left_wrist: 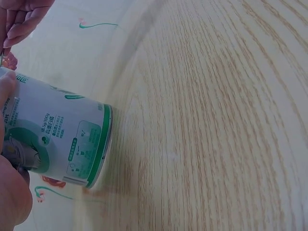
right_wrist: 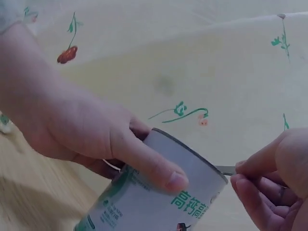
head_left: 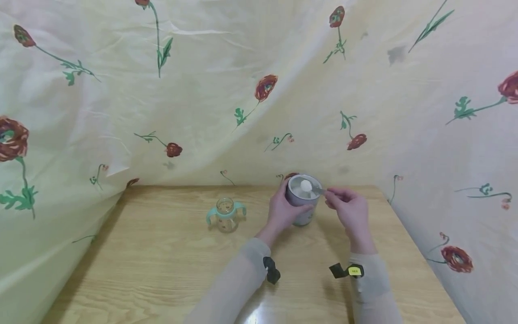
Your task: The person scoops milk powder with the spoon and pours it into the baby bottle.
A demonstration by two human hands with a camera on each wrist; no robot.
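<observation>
My left hand (head_left: 284, 209) wraps round a white and green milk powder can (head_left: 302, 216), thumb in front and fingers on the far side. The can is open at the top, with green printed text on its wall (right_wrist: 159, 202). At the can's mouth, my right hand (head_left: 348, 209) pinches the thin grey handle (right_wrist: 226, 170) of a spoon. A round white heap (head_left: 306, 185) shows at the spoon's far end, over the can's opening. How full the can is cannot be told. In the left wrist view, the can's green base (left_wrist: 100, 149) is next to the tabletop.
Left of the can stands a clear baby bottle (head_left: 225, 220) with two turquoise handles and no lid on it. The wooden table (head_left: 170, 270) ends at a flower-printed cloth (head_left: 210, 112) that hangs behind and along both sides.
</observation>
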